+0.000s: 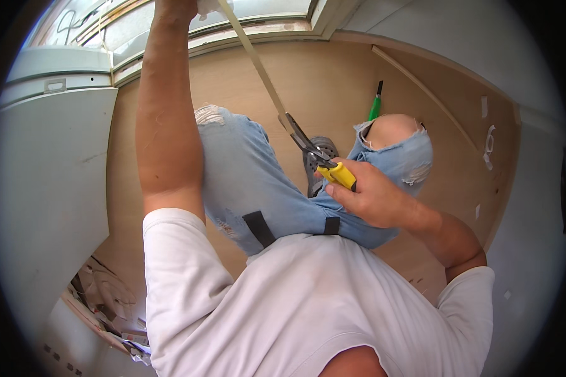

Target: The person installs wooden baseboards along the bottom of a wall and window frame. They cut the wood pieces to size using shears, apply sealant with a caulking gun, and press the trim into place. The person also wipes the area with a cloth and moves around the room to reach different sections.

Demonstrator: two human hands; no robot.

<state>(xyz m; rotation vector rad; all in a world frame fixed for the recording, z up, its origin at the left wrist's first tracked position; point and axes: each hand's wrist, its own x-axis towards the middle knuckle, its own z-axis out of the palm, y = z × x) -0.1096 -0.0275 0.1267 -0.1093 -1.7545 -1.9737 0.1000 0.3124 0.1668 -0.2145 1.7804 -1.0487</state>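
Yellow-handled metal snips sit clenched in the right hand, blades biting a long thin beige strip. Left hand up top grasps the strip's end by the window frame.

A room under renovation or fit-out is shown, seemingly in a home. Bare plywood sheeting is laid across the floor, a window frame with unfinished trim runs along its far edge, a green-handled tool lies on the boards, and scraps are heaped in the near-left corner.
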